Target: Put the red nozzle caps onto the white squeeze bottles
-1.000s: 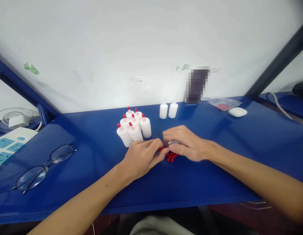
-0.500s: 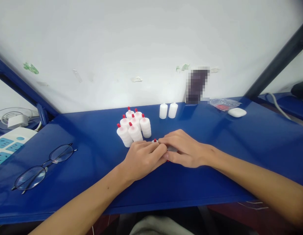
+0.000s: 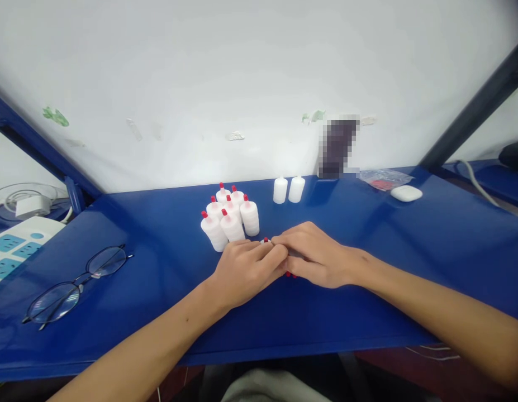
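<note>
My left hand (image 3: pixel 246 273) and my right hand (image 3: pixel 317 254) meet over the blue table, their fingers curled in and touching. Behind the knuckles shows the top of a small white squeeze bottle with a red tip (image 3: pixel 266 240); my fingers hide most of its body. The fingertips of my right hand lie right beside that tip. Two little red pieces (image 3: pixel 291 274) peek out under my right thumb. To the left of the hands, several white bottles with red tips (image 3: pixel 232 228) stand upright in a tight group.
Two white bottles without red tips (image 3: pixel 280 191) stand near the wall. Right of them are a blurred dark upright object (image 3: pixel 337 148), a clear bag with red pieces (image 3: pixel 384 180) and a white rounded case (image 3: pixel 406 193). Eyeglasses (image 3: pixel 78 283) and a power strip (image 3: pixel 19 245) lie left.
Both hands stay almost in place, with only slight finger movement. A second red piece now shows beneath my right thumb. The view has shifted very slightly.
</note>
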The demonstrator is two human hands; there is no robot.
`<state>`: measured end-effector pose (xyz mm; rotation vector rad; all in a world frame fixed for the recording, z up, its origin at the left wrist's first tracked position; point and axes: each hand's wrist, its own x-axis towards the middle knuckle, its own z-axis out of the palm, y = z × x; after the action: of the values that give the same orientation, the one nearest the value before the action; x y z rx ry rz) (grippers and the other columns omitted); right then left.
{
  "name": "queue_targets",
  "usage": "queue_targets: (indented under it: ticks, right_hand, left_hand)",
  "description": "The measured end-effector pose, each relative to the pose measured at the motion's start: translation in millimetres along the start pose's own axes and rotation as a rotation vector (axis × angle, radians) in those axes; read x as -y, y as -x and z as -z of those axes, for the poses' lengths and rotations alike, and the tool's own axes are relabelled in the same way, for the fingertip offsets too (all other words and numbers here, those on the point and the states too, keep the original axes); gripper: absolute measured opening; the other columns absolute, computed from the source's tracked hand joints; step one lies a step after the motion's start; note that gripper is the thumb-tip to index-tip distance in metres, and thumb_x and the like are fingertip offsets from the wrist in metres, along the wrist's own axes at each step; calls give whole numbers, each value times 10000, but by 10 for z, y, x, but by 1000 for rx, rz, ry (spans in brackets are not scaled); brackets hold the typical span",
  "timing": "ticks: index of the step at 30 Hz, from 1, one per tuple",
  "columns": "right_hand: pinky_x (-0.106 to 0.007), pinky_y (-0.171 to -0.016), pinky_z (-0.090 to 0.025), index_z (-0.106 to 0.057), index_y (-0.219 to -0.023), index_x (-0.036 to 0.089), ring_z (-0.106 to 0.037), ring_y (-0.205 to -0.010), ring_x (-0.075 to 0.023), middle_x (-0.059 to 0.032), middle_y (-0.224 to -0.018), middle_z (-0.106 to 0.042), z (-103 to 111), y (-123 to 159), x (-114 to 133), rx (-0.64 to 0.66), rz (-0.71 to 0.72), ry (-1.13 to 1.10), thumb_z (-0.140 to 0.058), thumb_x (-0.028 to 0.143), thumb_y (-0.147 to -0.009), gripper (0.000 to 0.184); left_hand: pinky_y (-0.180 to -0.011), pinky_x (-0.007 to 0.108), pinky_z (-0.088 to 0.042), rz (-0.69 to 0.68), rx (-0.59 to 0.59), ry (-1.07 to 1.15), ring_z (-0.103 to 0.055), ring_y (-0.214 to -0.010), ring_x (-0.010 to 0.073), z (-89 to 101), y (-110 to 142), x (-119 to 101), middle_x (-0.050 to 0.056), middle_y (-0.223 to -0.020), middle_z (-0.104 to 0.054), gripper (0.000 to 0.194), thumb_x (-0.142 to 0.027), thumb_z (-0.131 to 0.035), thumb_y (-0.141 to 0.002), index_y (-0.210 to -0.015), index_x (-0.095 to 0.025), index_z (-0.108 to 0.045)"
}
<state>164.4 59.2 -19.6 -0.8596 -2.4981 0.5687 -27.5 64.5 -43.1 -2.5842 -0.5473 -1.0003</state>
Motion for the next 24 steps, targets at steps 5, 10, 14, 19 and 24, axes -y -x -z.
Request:
queue_targets:
  ticks: [5, 10, 14, 19, 24]
  right_hand:
    - [-267, -562, -277, -399, -667, 190, -402, -513, -105, 15, -587, -516, -2, 3, 9, -21, -18, 53, -414, 223, -815, 153]
    - [-270, -555, -265, -378, -727, 205, -366, -518, -111, 37, -599, -459, 39, 23, -77, -88, -8, 6, -388, 264, -866, 152]
    - [-276, -614, -322, -414, -914, 218, -422, -622, -138, 28, -753, -505, 68, 21, -180, -174, -98, 14, -423, 240, -859, 60]
    - [-323, -762, -419, -464, -1140, 221, -564, -840, -181, -42, -1044, -610, 42, -10, -253, -234, -193, 84, -430, 179, -886, 260]
    - [-330, -780, -440, -482, -1243, 216, -641, -898, -221, -63, -1026, -679, 37, -32, -266, -179, -246, 123, -397, 459, -995, 358]
  left_hand:
    - [-511, 210, -419, 38, 23, 7, -553, -502, 96, 6, -12, -24, -34, -601, -609, 252, -244, -422, -1021, -838, -150, -567]
    - [-548, 197, -467, 110, -8, 71, -568, -521, 85, 35, 7, 13, -30, -647, -640, 235, -311, -507, -1002, -832, -156, -554]
    - [-584, 188, -486, 149, -79, 131, -612, -580, 77, 47, 41, 70, -23, -736, -687, 150, -296, -599, -960, -895, -162, -587]
    - [-693, 190, -539, 135, -107, 169, -674, -717, 91, 50, 40, 77, -6, -853, -719, 47, -173, -611, -939, -986, -171, -620]
    - [-789, 204, -567, 138, -153, 203, -690, -810, 105, 57, 27, 84, 15, -918, -728, 120, -115, -626, -914, -1023, -166, -633]
